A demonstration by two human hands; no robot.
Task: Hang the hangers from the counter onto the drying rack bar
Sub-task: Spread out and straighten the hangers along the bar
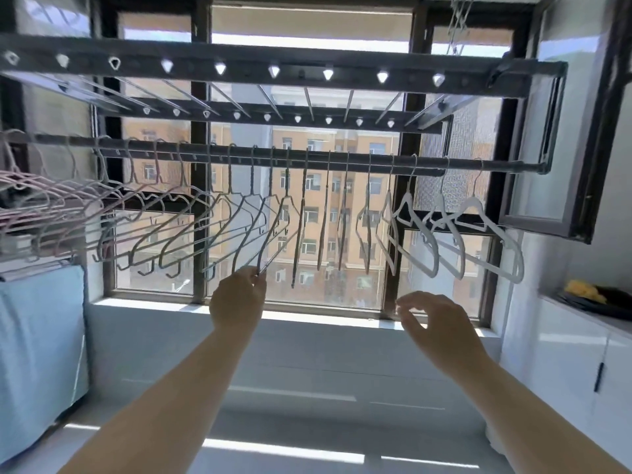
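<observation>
The dark-framed window (407, 200) fills the view. In front of it, at twelve o'clock, hangs the dark metal drying rack with its holed beams (307, 68). Below that the thin round black bar (496, 164) runs from nine o'clock to three o'clock.

The bar carries a long row of hangers, spaced along it so that each hook has its own place. There are pale pink ones (41, 196) at nine o'clock, grey wire ones in the middle and white plastic ones (427, 248) towards three o'clock.

The white worktop (612, 321) at four o'clock shows only a dark bowl with something yellow (581, 289); no hangers can be seen on it, so the task looks nearly finished.

The left hand (239, 299), near the centre, pinches the lower corner of one grey wire hanger (286, 179) whose hook is over the bar, probably to steady or straighten it. The right hand (441, 323), at five o'clock, is released, its fingers loosely bent and holding nothing.

No brand, label or writing can be read.
</observation>
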